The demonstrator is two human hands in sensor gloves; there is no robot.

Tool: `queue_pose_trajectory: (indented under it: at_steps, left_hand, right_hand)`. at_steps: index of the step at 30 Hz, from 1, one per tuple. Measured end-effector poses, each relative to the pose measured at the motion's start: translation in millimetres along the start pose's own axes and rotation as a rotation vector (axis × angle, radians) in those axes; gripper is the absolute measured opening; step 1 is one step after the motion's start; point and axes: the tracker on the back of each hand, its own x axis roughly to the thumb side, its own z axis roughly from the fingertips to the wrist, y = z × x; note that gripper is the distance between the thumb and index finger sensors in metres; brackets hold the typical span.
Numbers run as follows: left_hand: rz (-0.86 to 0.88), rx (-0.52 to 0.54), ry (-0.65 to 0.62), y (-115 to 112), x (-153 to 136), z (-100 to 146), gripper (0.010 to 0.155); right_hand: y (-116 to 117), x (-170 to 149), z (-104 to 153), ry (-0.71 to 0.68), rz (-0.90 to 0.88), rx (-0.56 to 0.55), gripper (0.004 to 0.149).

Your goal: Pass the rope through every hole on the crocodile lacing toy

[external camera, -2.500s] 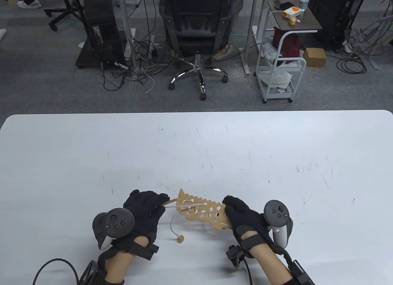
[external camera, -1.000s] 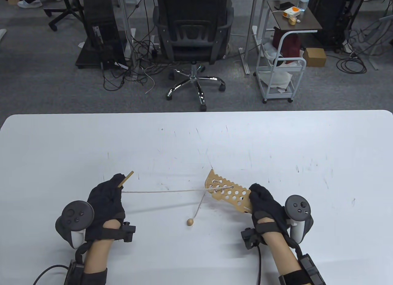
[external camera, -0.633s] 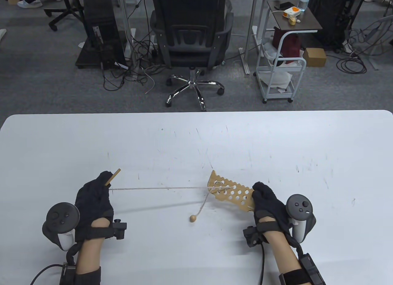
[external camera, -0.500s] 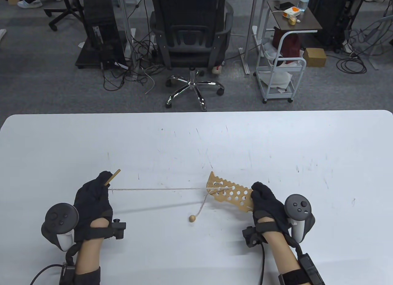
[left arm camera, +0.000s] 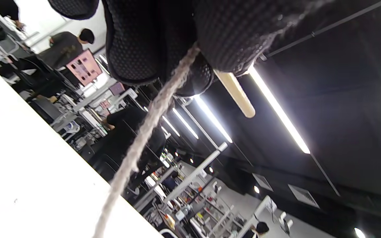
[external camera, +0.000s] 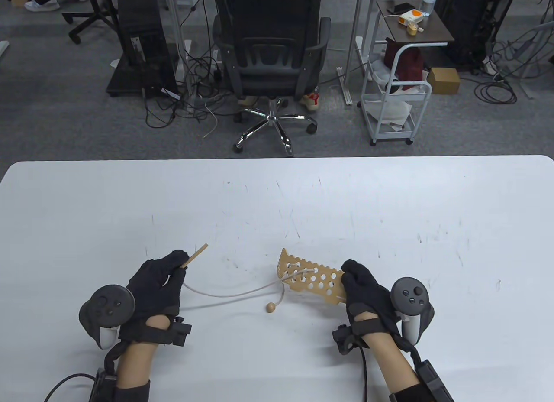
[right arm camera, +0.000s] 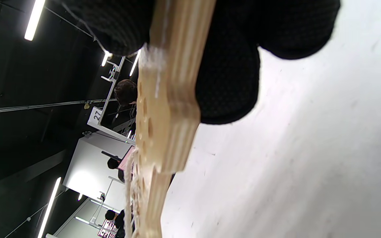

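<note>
The table (external camera: 389,194) bore the work near its 6 o'clock edge. The right hand (external camera: 365,291) gripped the crocodile (external camera: 309,278) at its 3 o'clock end, above the tabletop. Only a few holes at its 9 o'clock end carried rope (external camera: 229,293); most stood empty. The left hand (external camera: 158,283) pinched the needle (external camera: 195,254), rope slack.

The left hand (external camera: 156,280) moved back toward the crocodile (external camera: 309,279), slackening the rope (external camera: 225,293).

The right hand (external camera: 361,289) hides the crocodile toy's (external camera: 309,278) near end (grip unseen).
</note>
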Motion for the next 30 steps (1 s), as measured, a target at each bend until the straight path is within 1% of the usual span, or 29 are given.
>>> queue_pose_trajectory:
  at_steps: [5,10,16,22,30]
  left_hand:
    - [0.026,-0.094,-0.052,-18.8,10.7,2.6,0.045]
    - [0.013,-0.190,-0.095,-38.1,19.8,5.3,0.043]
    - [0.085,-0.321,-0.110,-66.9,26.8,10.4,0.044]
    - [0.071,-0.355,-0.141,-80.4,34.7,14.0,0.043]
    - [0.062,-0.379,-0.187,-85.3,47.6,18.6,0.042]
  right_hand:
    - [6.3,5.8,4.3,-0.027,-0.005,0.027,0.050]
    - [12.5,9.9,8.2,-0.047,-0.003,0.054,0.050]
    - [20.9,15.2,13.6,-0.069,-0.008,0.090,0.050]
    - [27.3,19.9,19.1,-0.089,-0.008,0.120,0.050]
    - [36.0,25.4,25.7,-0.113,-0.002,0.169,0.050]
